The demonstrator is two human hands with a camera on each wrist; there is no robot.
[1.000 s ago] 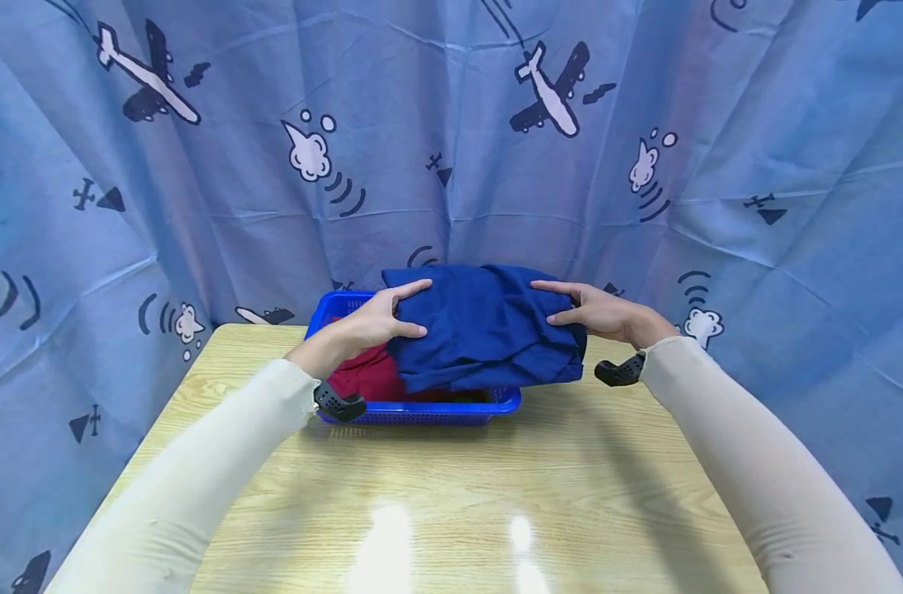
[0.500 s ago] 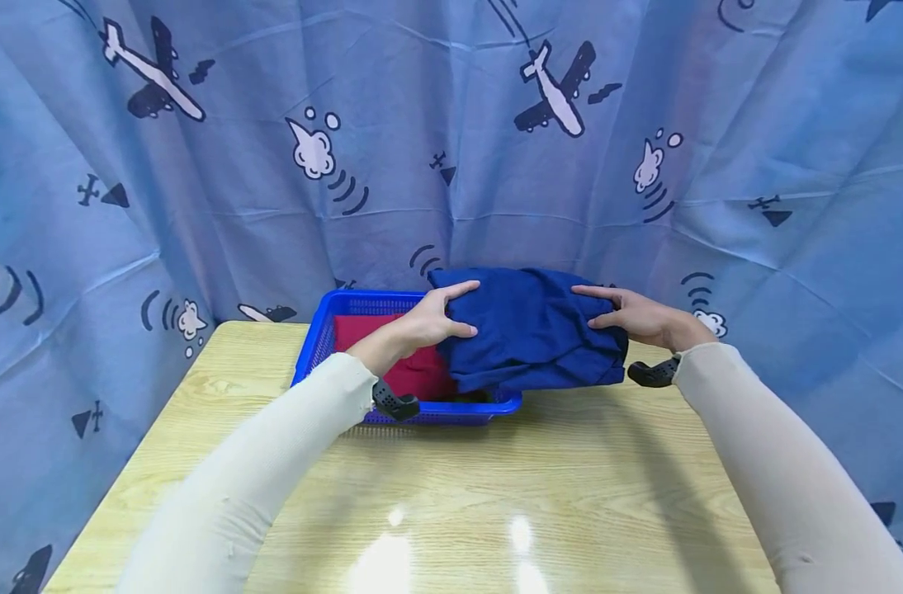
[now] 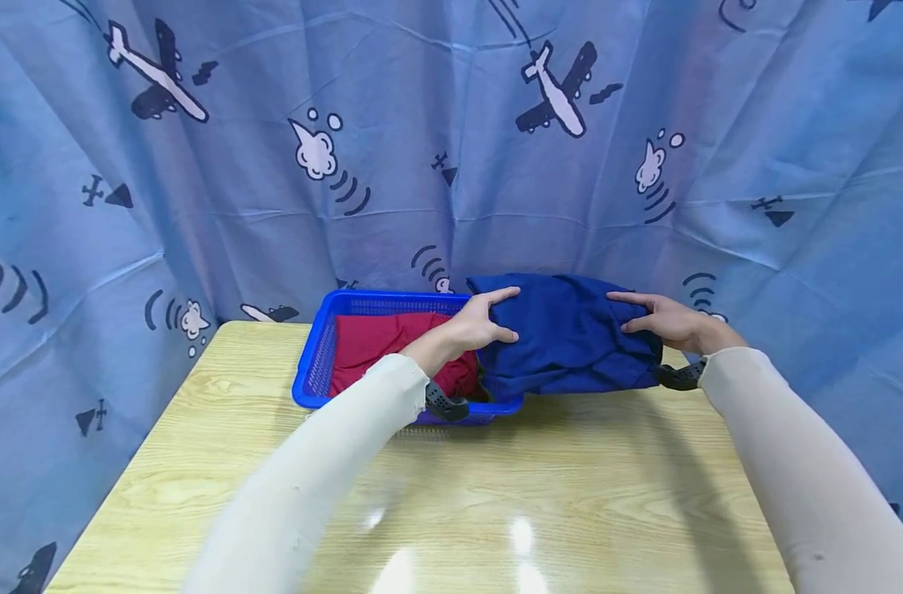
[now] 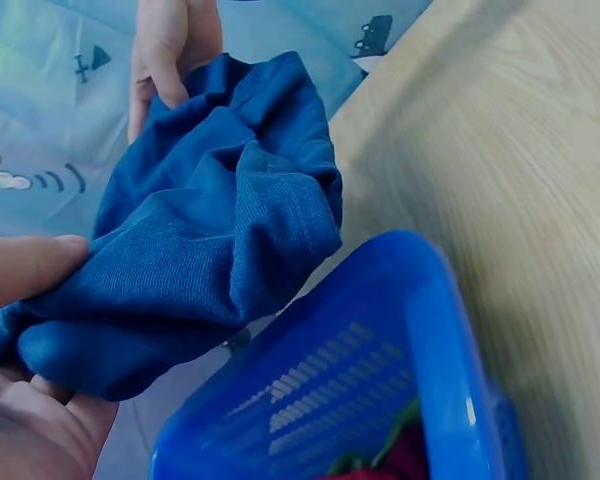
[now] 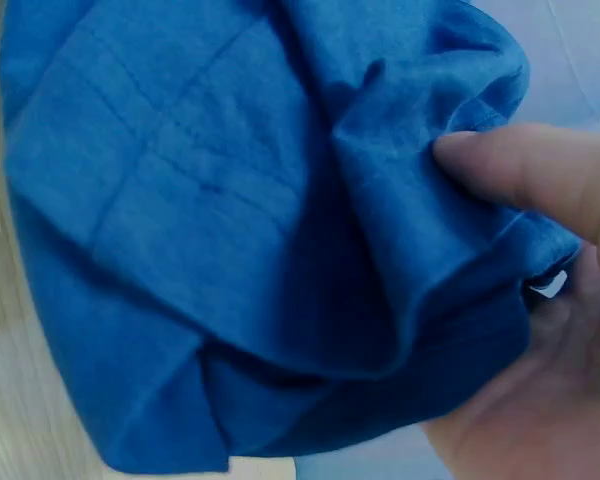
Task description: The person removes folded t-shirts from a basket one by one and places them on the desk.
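A folded dark blue garment (image 3: 563, 334) hangs over the table between my two hands, its left end overlapping the basket's right end in the head view. My left hand (image 3: 472, 324) grips its left side, thumb on top and fingers underneath, as the left wrist view shows. At the opposite end my right hand (image 3: 670, 320) pinches the cloth the same way; the right wrist view shows the thumb (image 5: 530, 175) pressing on a fold. Below and left stands a blue plastic basket (image 3: 314, 363) with a red folded cloth (image 3: 370, 338) inside. Part of that cloth is hidden behind my left forearm.
A bit of green cloth (image 4: 405, 425) shows beside the red one in the basket. The wooden table (image 3: 570, 478) extends in front of and to the right of the basket. A blue curtain (image 3: 451, 148) printed with planes hangs right behind the table.
Both hands have carried the blue garment to the right, from over the basket to mostly beyond its right end. More of the red cloth now shows. The basket stays in place.
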